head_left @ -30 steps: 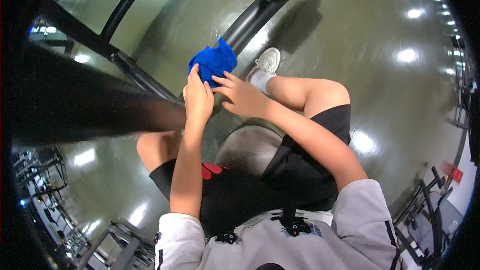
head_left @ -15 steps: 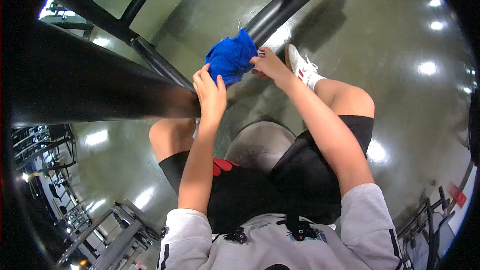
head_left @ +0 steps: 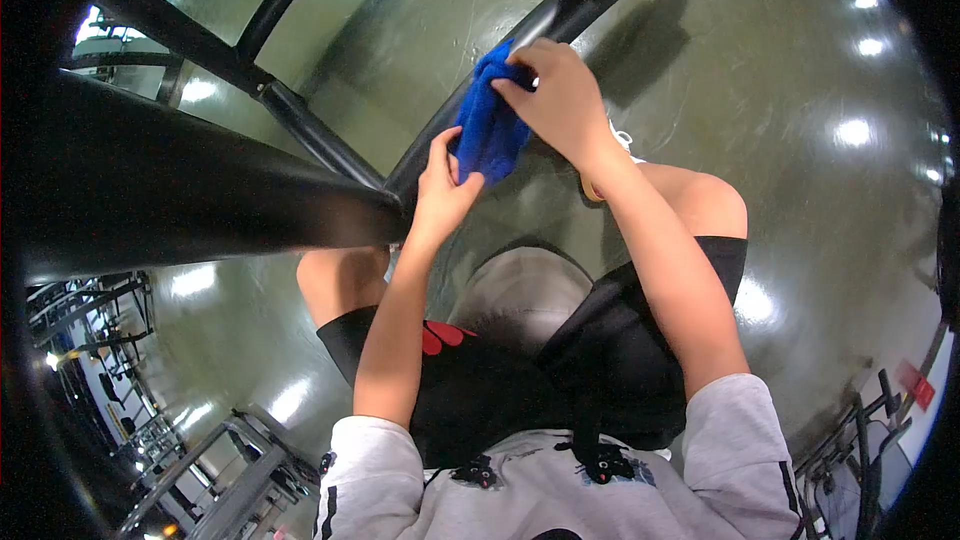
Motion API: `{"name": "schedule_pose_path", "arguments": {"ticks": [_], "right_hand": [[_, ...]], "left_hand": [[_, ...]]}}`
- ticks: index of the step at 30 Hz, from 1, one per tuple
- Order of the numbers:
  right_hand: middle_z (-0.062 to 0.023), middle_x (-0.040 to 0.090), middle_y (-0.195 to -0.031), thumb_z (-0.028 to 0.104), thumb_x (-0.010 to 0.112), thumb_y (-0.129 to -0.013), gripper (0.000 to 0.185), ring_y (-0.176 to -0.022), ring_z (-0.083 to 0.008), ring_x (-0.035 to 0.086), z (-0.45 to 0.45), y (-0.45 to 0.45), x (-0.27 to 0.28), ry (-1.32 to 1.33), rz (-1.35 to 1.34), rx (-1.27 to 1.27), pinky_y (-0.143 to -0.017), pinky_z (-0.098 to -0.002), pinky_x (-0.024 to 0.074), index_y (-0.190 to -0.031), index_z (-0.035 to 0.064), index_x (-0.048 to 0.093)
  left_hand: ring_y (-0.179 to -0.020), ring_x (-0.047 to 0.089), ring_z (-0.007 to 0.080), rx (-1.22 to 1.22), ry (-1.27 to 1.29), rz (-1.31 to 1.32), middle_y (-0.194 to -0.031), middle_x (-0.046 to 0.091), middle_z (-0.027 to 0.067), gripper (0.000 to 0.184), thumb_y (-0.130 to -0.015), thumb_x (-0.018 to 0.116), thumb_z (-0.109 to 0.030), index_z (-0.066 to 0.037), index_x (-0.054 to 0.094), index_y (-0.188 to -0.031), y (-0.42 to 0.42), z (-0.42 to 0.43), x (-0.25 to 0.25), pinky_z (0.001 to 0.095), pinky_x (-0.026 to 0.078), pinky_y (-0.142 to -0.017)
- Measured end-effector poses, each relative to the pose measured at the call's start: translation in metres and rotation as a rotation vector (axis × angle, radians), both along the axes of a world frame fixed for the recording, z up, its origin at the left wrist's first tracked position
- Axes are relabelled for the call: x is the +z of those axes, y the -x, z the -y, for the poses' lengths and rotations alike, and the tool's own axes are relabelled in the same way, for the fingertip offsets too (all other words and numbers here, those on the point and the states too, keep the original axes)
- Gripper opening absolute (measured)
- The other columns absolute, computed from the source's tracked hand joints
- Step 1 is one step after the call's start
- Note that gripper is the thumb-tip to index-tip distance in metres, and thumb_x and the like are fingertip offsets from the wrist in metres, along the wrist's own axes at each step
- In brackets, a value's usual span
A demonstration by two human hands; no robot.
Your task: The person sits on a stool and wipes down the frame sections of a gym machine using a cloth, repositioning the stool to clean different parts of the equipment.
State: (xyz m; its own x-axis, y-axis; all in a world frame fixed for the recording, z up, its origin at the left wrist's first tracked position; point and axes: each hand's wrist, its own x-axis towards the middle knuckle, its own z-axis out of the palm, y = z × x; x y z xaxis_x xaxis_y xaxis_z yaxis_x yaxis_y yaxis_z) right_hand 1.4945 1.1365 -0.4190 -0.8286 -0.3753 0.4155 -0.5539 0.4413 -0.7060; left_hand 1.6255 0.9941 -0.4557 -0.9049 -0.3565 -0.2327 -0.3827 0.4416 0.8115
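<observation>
A blue cloth (head_left: 492,130) hangs between my two hands, bunched lengthwise, in front of a black metal tube (head_left: 430,152). My left hand (head_left: 446,190) grips its lower left end, with thumb and fingers on either side of the fabric. At the upper right end, my right hand (head_left: 560,90) pinches the cloth between thumb and fingers, its back turned toward me. Whether the cloth touches the tube behind it I cannot tell.
A thick black beam (head_left: 220,180) comes in from the left and meets the tube near my left hand. A round grey seat (head_left: 525,290) is between my legs. My shoe (head_left: 592,186) is partly hidden behind my right arm. More equipment (head_left: 220,480) stands at lower left.
The cloth has gone from spread over the tube to bunched and held between my hands. My right hand has moved up and turned over; my left has shifted right and slightly down.
</observation>
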Motion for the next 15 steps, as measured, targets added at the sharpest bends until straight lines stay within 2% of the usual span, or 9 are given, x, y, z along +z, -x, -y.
{"name": "schedule_pose_path", "arguments": {"ticks": [1,3,4,8,9,10,11,13,15], "right_hand": [[-0.0151,0.063,-0.084,0.021,0.067,-0.072,0.025,-0.076,-0.0323,0.059,-0.002,0.001,0.006,-0.002,0.0,0.001,-0.069,-0.0398,0.0469,-0.088,0.0025,0.067],[-0.0137,0.062,-0.084,0.018,0.067,-0.072,0.021,-0.076,-0.0318,0.059,-0.007,0.004,0.015,0.009,0.234,0.008,-0.068,-0.0386,0.0469,-0.088,0.0051,0.068],[-0.0131,0.061,-0.083,0.017,0.067,-0.071,0.02,-0.073,-0.0308,0.058,-0.01,0.006,0.014,0.042,0.22,0.024,-0.068,-0.0373,0.0472,-0.089,0.0073,0.069],[-0.0162,0.063,-0.081,0.014,0.065,-0.073,0.019,-0.076,-0.0314,0.061,-0.018,0.016,0.016,0.039,0.131,-0.022,-0.07,-0.035,0.0483,-0.09,0.005,0.068],[-0.0162,0.063,-0.081,0.014,0.065,-0.073,0.019,-0.076,-0.0314,0.061,-0.018,0.017,0.016,0.039,0.131,-0.022,-0.07,-0.035,0.0483,-0.09,0.005,0.068],[-0.0138,0.063,-0.08,0.014,0.065,-0.075,0.021,-0.074,-0.0247,0.06,-0.017,0.019,0.015,0.057,0.231,-0.067,-0.07,-0.0317,0.0473,-0.093,0.0046,0.066],[-0.0114,0.063,-0.079,0.015,0.065,-0.077,0.022,-0.071,-0.018,0.059,-0.016,0.02,0.015,0.076,0.33,-0.113,-0.069,-0.0285,0.0464,-0.097,0.0042,0.065],[-0.0097,0.063,-0.078,0.015,0.065,-0.078,0.023,-0.07,-0.0153,0.058,-0.017,0.019,0.02,0.101,0.342,-0.092,-0.068,-0.0271,0.0456,-0.097,0.0021,0.064],[-0.008,0.064,-0.077,0.015,0.064,-0.08,0.024,-0.069,-0.0126,0.057,-0.018,0.022,0.022,0.124,0.354,-0.07,-0.067,-0.0257,0.0449,-0.098,0.0,0.062]], "left_hand": [[-0.063,0.04,0.0094,0.001,-0.002,0.0,-0.067,0.037,-0.0006,0.047,-0.071,0.06,-0.005,-0.007,0.049,-0.116,-0.001,-0.002,-0.001,0.0227,0.039,-0.061],[-0.064,0.041,0.0089,-0.047,-0.029,0.001,-0.069,0.036,-0.0007,0.04,-0.073,0.061,-0.007,-0.006,0.052,-0.112,-0.002,-0.004,-0.003,0.0223,0.039,-0.061],[-0.068,0.046,0.0093,-0.109,0.052,0.013,-0.074,0.044,0.0006,0.031,-0.074,0.064,-0.009,-0.004,0.056,-0.104,-0.001,-0.001,-0.005,0.0233,0.041,-0.062],[-0.076,0.052,0.0114,-0.106,0.147,-0.079,-0.087,0.052,0.0031,0.025,-0.076,0.067,-0.011,-0.002,0.059,-0.098,-0.002,0.002,-0.009,0.0254,0.045,-0.068],[-0.082,0.055,0.016,-0.04,0.093,-0.123,-0.094,0.054,0.007,0.025,-0.075,0.068,-0.012,-0.003,0.06,-0.097,-0.001,0.003,-0.011,0.0278,0.046,-0.07],[-0.088,0.057,0.0205,0.026,0.038,-0.166,-0.101,0.056,0.0109,0.025,-0.074,0.069,-0.013,-0.004,0.061,-0.095,0.0,0.004,-0.012,0.0301,0.048,-0.073],[-0.088,0.057,0.0205,0.025,0.038,-0.167,-0.101,0.056,0.0109,0.025,-0.074,0.069,-0.013,-0.004,0.061,-0.095,0.0,0.006,-0.013,0.0301,0.048,-0.073],[-0.094,0.057,0.0208,-0.029,-0.018,-0.288,-0.102,0.057,0.0119,0.023,-0.075,0.069,-0.011,-0.003,0.06,-0.095,0.0,0.008,-0.008,0.0311,0.048,-0.077],[-0.095,0.057,0.0164,-0.035,-0.132,-0.277,-0.102,0.057,0.012,0.021,-0.078,0.066,-0.008,-0.001,0.057,-0.096,0.002,0.009,-0.002,0.0282,0.047,-0.078]]}}
